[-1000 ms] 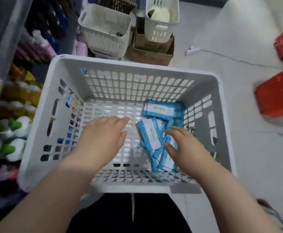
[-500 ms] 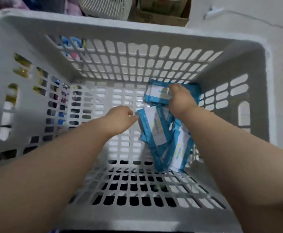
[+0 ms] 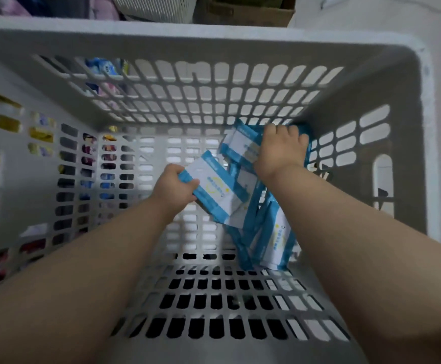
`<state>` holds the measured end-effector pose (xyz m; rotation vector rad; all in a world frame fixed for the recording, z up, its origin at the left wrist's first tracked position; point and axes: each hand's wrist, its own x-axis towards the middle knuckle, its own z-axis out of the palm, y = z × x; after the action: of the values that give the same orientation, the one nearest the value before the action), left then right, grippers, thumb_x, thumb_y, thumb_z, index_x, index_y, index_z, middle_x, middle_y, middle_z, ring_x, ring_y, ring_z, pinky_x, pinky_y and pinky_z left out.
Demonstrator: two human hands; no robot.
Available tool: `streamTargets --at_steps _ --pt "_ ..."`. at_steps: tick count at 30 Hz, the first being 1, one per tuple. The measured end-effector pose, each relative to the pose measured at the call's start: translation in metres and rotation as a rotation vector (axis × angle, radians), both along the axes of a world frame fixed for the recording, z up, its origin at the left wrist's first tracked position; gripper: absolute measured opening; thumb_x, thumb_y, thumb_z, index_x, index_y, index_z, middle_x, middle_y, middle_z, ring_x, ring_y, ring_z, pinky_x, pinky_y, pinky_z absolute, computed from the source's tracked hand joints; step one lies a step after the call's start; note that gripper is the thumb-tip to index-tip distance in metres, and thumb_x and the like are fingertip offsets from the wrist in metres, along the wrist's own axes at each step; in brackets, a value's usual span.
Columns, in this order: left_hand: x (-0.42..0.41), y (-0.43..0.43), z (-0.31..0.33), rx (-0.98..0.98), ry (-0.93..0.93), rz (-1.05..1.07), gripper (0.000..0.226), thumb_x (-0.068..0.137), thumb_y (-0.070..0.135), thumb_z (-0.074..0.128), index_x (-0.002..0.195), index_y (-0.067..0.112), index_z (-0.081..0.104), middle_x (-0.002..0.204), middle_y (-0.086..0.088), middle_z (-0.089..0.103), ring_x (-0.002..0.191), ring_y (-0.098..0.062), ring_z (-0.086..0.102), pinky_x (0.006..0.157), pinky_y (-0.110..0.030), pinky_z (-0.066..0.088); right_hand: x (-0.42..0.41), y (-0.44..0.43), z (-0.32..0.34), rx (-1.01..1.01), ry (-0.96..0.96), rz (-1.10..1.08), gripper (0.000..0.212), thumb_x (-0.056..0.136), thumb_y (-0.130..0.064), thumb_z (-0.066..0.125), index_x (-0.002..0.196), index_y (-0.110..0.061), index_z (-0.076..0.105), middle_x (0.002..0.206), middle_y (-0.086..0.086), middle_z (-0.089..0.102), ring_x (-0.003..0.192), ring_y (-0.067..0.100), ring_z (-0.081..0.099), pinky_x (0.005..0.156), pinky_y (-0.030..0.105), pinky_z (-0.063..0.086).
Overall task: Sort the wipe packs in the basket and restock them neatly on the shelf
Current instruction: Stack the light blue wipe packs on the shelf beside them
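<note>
A large white slotted basket (image 3: 214, 40) fills the view. Several blue-and-white wipe packs lie at its right side. My left hand (image 3: 173, 187) is shut on the left edge of one wipe pack (image 3: 214, 190), lifting it at a tilt. My right hand (image 3: 279, 151) is shut on another wipe pack (image 3: 240, 148) near the far right corner. More wipe packs (image 3: 274, 240) lean on edge below my right forearm, partly hidden by it.
Through the basket's left wall slots show coloured shelf goods (image 3: 1, 122). Beyond the far rim stand a white ribbed basket (image 3: 156, 6) and a cardboard box (image 3: 248, 11). Pale floor (image 3: 371, 14) lies at the right.
Both hands reached deeper into the basket. My left hand closed on a pack and tilted it up. My right hand moved to the far corner and gripped another pack.
</note>
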<state>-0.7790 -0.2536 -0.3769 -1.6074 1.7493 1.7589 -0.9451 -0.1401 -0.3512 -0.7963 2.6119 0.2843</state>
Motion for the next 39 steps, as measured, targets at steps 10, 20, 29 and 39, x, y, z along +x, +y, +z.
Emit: streamTargets --at_steps 10,20,29,39 --pt "0.001 -0.005 0.011 0.304 0.187 0.29 0.024 0.104 0.018 0.035 0.117 0.006 0.05 0.118 -0.016 0.06 0.099 -0.027 0.064 0.088 -0.04 0.052 0.036 0.007 0.003 -0.275 -0.83 -0.31 0.034 0.086 -0.031 0.066 0.115 -0.013 0.06 0.12 0.011 0.057 0.104 0.026 0.058 0.09 0.034 0.049" --pt "0.0 -0.006 0.028 -0.103 0.199 -0.441 0.01 0.096 0.033 0.053 0.097 0.025 0.059 0.083 0.011 0.063 0.071 0.001 0.059 0.056 -0.005 0.04 0.053 0.009 0.03 -0.305 -0.557 -0.124 0.091 0.071 -0.042 0.077 0.143 -0.021 0.024 0.14 0.002 0.04 0.128 0.024 0.039 0.105 0.038 0.034" --pt "-0.025 0.018 0.005 -0.236 -0.147 -0.671 0.049 0.093 0.037 0.054 0.135 0.014 0.042 0.122 -0.007 0.056 0.105 -0.024 0.057 0.086 -0.032 0.046 0.034 0.048 0.09 -0.265 -0.161 -0.201 0.029 0.092 -0.028 0.057 0.096 -0.009 0.036 0.074 0.002 0.043 0.068 0.025 0.047 0.057 0.032 0.034" --pt "-0.022 0.033 -0.005 -0.206 -0.188 -0.772 0.04 0.088 0.015 0.062 0.123 0.009 0.045 0.12 -0.012 0.059 0.105 -0.028 0.057 0.077 -0.028 0.041 0.039 0.06 0.089 -0.302 -0.241 -0.323 0.021 0.093 -0.011 0.053 0.103 -0.009 0.035 0.07 0.001 0.038 0.059 0.018 0.041 0.057 0.03 0.037"
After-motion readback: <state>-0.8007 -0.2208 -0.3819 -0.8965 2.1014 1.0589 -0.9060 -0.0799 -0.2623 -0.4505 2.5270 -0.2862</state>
